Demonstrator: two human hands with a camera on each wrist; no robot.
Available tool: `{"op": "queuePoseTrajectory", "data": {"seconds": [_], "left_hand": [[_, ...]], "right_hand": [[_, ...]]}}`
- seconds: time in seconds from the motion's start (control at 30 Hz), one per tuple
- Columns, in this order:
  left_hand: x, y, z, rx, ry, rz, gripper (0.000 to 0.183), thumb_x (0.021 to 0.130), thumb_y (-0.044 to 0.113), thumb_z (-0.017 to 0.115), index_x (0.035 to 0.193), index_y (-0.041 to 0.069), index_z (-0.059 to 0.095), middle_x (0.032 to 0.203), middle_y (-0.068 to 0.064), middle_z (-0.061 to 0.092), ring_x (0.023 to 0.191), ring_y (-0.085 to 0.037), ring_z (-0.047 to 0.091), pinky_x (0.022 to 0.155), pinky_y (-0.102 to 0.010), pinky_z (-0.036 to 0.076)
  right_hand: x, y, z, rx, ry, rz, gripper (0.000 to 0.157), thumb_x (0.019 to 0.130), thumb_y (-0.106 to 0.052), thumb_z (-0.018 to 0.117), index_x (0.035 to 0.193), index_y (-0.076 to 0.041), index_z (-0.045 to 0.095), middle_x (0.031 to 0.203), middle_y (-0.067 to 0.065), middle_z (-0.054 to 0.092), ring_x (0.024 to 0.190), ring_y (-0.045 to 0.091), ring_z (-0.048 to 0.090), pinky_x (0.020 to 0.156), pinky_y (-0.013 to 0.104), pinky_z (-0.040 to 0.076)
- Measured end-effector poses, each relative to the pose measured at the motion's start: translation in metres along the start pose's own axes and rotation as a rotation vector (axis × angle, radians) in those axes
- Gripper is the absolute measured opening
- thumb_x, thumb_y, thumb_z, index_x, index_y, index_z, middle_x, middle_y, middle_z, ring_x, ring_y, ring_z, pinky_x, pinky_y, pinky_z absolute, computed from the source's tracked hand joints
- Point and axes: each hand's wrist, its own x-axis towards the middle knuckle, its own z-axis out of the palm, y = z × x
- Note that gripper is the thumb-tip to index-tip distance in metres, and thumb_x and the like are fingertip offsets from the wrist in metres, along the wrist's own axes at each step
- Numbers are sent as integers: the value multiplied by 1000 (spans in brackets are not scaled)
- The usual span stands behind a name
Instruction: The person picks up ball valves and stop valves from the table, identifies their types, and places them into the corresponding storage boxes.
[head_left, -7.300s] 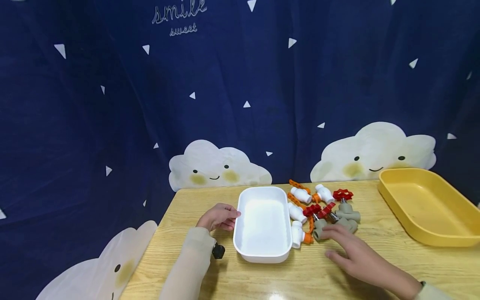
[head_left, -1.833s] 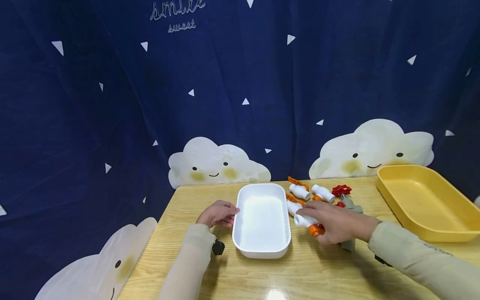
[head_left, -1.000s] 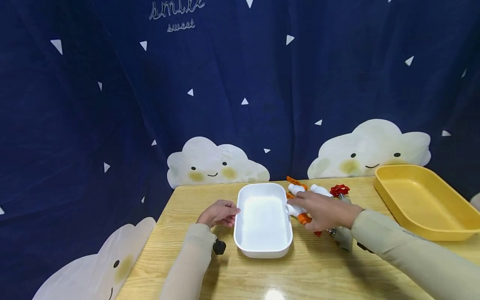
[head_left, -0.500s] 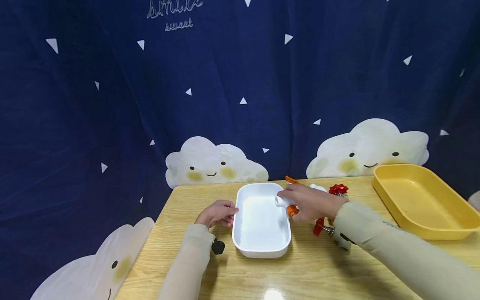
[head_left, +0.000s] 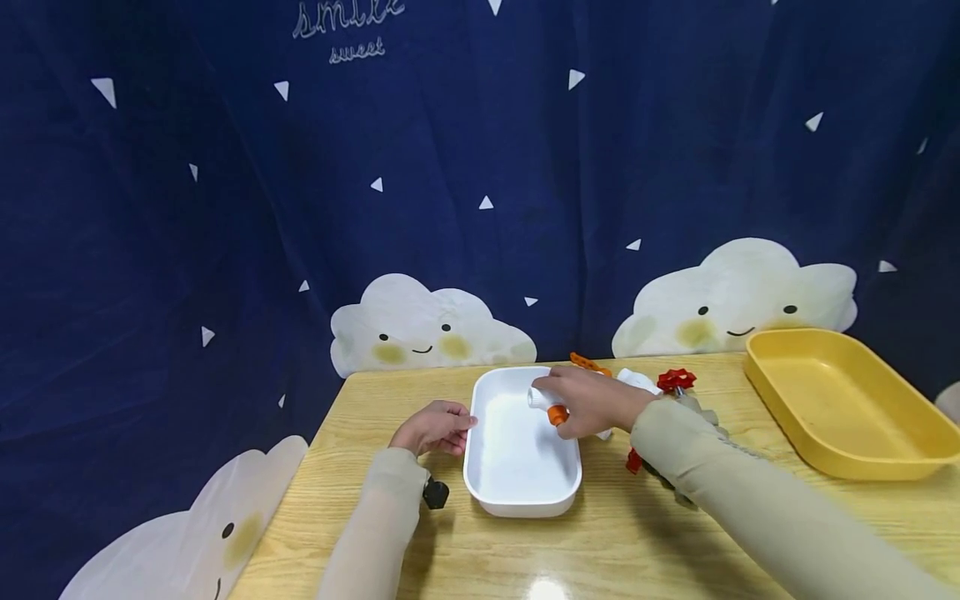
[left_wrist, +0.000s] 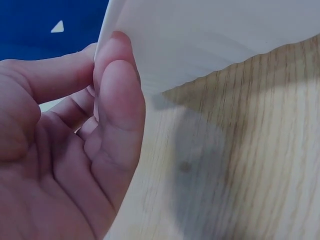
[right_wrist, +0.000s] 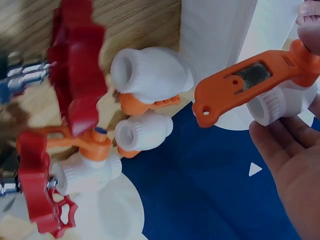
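My left hand (head_left: 433, 429) pinches the left rim of a white plastic tray (head_left: 522, 467), thumb on one side of the wall and fingers on the other; the left wrist view shows that grip on the tray wall (left_wrist: 200, 40) up close. My right hand (head_left: 592, 402) holds a white ball valve (head_left: 542, 400) with an orange lever (right_wrist: 240, 85) over the inside of the tray. In the right wrist view, the valve lies between thumb and fingers, its open threaded end showing.
Right of the tray lie more white ball valves (right_wrist: 155, 75) with orange levers, partly hidden by my right arm. Beside them are grey valves with red handwheels (head_left: 677, 380). A yellow tray (head_left: 855, 468) stands at the table's right, near a dark blue curtain (head_left: 450, 125).
My right hand, holding nothing beside the valves at first, has picked up a ball valve and carried it left over the tray. My left hand stays on the rim.
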Motion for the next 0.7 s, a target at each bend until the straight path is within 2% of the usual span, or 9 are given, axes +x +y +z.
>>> {"op": "queuePoseTrajectory", "data": {"seconds": [0.17, 0.37, 0.5, 0.7], "left_hand": [[-1, 0, 0, 2, -1, -3, 19, 97, 15, 62, 80, 11, 56, 67, 0, 56, 54, -9, 57, 52, -21, 52], [0, 0, 0, 1, -6, -1, 18, 97, 15, 62, 81, 11, 56, 67, 0, 56, 54, -8, 57, 53, -21, 53], [0, -1, 1, -6, -9, 1, 18, 97, 14, 62, 81, 11, 56, 67, 0, 55, 54, -8, 56, 53, -21, 52], [0, -1, 0, -5, -5, 3, 19, 97, 15, 62, 80, 11, 55, 67, 0, 55, 54, -9, 57, 53, -21, 53]], "right_hand": [[10, -1, 5, 13, 34, -8, 67, 74, -23, 71, 138, -12, 54, 116, 5, 60, 93, 16, 51, 82, 31, 48], [23, -7, 9, 33, 62, -38, 60, 72, -20, 70, 131, -10, 57, 102, 3, 58, 89, 17, 51, 78, 30, 45], [33, -11, 8, 59, 45, -4, 63, 73, -22, 72, 133, -11, 57, 101, 2, 56, 86, 16, 50, 74, 28, 44], [46, -16, 7, 88, 25, 66, 70, 75, -26, 76, 140, -11, 54, 107, 5, 58, 87, 17, 51, 77, 29, 46]]}}
